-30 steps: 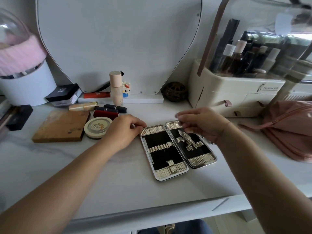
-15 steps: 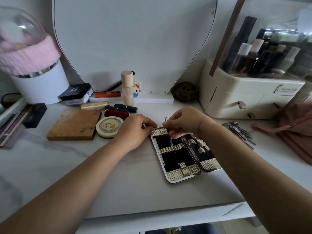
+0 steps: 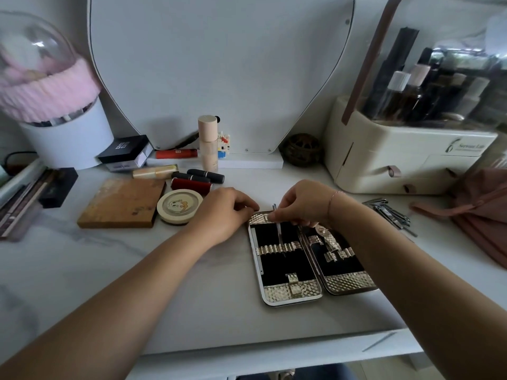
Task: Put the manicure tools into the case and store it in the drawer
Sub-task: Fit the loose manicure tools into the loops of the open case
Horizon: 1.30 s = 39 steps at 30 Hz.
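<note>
now the right hand (image 3: 301, 204) pinches a thin tool (image 3: 279, 231) lengthwise over the left half of the case (image 3: 290, 294), toward the near edge of the table (image 3: 137, 283). the left hand (image 3: 222, 212), fingers curled, holds the case's far left corner.

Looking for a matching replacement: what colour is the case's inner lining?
The case lining is black; head view.

One case (image 3: 291, 294) lay under the grip, one tool (image 3: 280, 235) stood in it, one tool heap (image 3: 389, 212) lay to its right, one compact (image 3: 179, 205) to its left.
</note>
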### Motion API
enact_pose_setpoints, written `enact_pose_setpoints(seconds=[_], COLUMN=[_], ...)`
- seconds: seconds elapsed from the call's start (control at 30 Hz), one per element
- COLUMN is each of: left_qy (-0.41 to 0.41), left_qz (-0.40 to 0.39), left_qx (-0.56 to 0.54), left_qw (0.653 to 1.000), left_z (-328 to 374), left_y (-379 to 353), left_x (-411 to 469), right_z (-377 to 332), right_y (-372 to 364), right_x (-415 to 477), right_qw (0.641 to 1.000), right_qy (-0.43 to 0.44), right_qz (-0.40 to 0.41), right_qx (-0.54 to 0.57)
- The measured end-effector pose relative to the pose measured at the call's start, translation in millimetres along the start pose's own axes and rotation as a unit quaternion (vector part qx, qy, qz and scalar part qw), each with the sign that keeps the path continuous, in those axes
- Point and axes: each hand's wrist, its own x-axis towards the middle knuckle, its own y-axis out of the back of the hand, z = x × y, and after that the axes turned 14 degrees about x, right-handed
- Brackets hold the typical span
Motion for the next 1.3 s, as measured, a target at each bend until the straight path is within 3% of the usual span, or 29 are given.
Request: enact_pose_setpoints(seconds=[0.2, 0.37, 0.47, 0.67, 1.13, 1.23, 1.3], left_qy=[0.004, -0.001, -0.004, -0.001, -0.002, -0.010, -0.017], left_qz=[-0.001, -0.007, -0.006, 0.008, 0.012, 0.005, -0.003], left_qx=[-0.007, -0.006, -0.006, -0.013, -0.007, -0.010, -0.012], left_qw=[1.000, 1.000, 1.000, 1.000, 1.000, 1.000, 1.000], left_z=[-0.2, -0.1, -0.2, -2.4, -1.2, -3.5, -5.1], left_y=[-0.3, 0.2, -0.2, -4.5, -3.3, -4.0, -4.7], left_x=[-0.4, -0.1, 0.0, 0.6, -1.0, 0.1, 1.7], right_z=[2.5, 25.4, 41.1, 55.7, 66.4, 64.0, 70.6], right_y=[-7.7, -6.1, -2.4, -8.1, -10.4, -4.7, 11.1], right_x=[-2.7, -17.2, -28.8, -36.0, -52.0, -57.8, -63.0], right_qw=[0.987, 0.972, 0.949, 0.947, 0.935, 0.942, 0.947], right_qy=[0.088, 0.221, 0.305, 0.276, 0.300, 0.311, 0.294], right_qz=[0.057, 0.080, 0.045, -0.016, -0.027, 0.010, 0.122], right_qx=[-0.125, -0.009, -0.065, -0.167, -0.186, -0.123, -0.045])
